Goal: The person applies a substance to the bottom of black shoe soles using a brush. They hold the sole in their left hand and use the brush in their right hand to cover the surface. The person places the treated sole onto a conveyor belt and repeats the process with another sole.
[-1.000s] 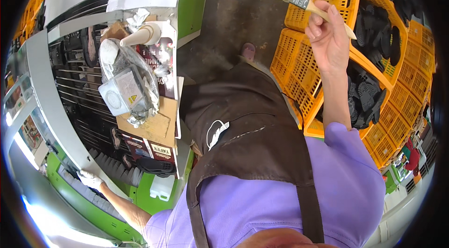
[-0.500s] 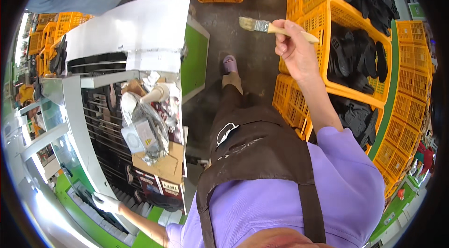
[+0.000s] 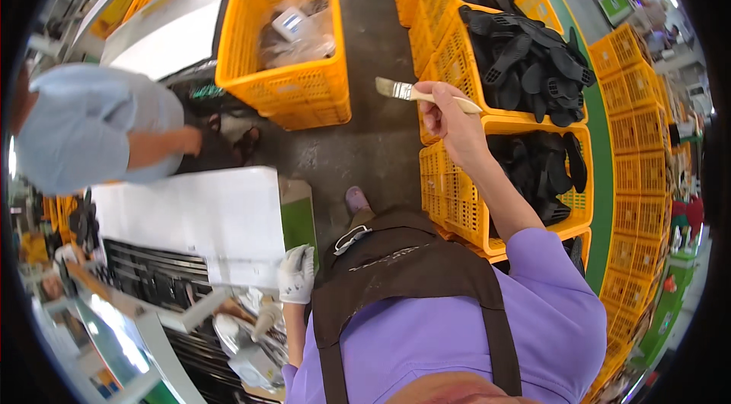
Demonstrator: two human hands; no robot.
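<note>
R hand [image 3: 449, 118], center-right of frame, fingers clenched on a paintbrush [image 3: 426, 93] w/ pale handle, above yellow crates [image 3: 457, 198] of black soles. L hand [image 3: 295, 274], white-gloved, lower center, loosely curled by the white sheet [image 3: 198, 217]; can't tell if gripping anything.

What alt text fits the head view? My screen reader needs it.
A person's right hand holds a paintbrush above yellow crates of black shoe soles. Their gloved left hand rests by a white panel; another person bends nearby.

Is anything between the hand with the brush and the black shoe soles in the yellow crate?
Nothing visible blocks it. The right hand holds the paintbrush up in open air beside the yellow crate, and the black soles lie uncovered in its open top, just past the crate's rim.
</note>
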